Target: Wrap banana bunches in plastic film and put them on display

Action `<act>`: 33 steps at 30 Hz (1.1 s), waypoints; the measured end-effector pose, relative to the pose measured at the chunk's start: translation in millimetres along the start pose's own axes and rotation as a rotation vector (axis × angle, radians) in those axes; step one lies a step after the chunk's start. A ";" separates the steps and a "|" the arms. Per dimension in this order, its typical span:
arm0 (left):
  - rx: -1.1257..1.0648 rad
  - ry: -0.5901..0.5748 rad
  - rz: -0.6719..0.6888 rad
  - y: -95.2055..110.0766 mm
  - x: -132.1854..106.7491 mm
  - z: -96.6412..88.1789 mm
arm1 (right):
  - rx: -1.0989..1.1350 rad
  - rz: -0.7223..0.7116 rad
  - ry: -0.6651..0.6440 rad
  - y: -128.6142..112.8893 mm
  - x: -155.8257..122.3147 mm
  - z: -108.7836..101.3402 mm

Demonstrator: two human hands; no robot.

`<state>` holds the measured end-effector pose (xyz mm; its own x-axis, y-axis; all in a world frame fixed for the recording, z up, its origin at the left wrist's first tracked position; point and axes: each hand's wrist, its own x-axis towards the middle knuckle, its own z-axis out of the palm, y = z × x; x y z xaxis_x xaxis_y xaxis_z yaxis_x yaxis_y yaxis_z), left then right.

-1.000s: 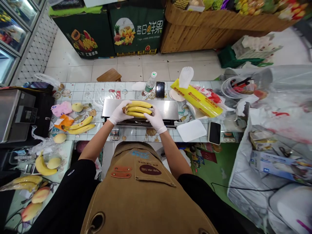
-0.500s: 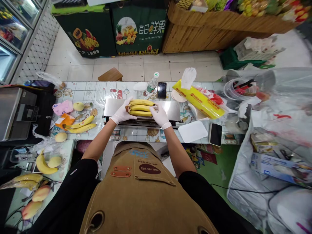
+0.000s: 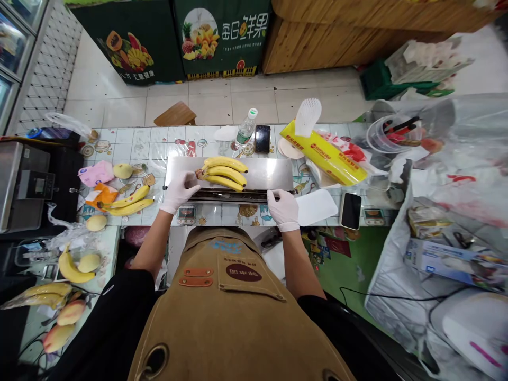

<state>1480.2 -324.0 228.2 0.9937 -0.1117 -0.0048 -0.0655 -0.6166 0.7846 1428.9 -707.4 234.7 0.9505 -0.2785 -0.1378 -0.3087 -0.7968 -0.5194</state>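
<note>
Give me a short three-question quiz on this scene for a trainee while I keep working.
1. How many bananas lie on the steel plate?
2. True or false: the left hand is gripping the bananas.
3. Which is nearer the right hand, the white tray or the water bottle?

Key: 1. Three. 2. False. 3. The white tray.
</note>
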 end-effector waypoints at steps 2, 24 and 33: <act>0.153 0.097 -0.112 6.3 -19.3 -3.8 | -0.174 0.010 -0.052 -2.3 -0.5 7.1; 0.500 0.264 -0.595 31.0 -29.0 67.5 | 0.111 0.282 -0.010 -11.1 2.6 55.4; 0.555 0.087 -0.441 25.6 -34.8 37.6 | 0.123 0.249 -0.064 -12.7 1.3 49.1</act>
<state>1440.5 -365.2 225.2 0.9402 0.2880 -0.1819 0.3310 -0.8983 0.2890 1435.7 -671.3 199.7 0.8473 -0.4202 -0.3248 -0.5303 -0.6357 -0.5610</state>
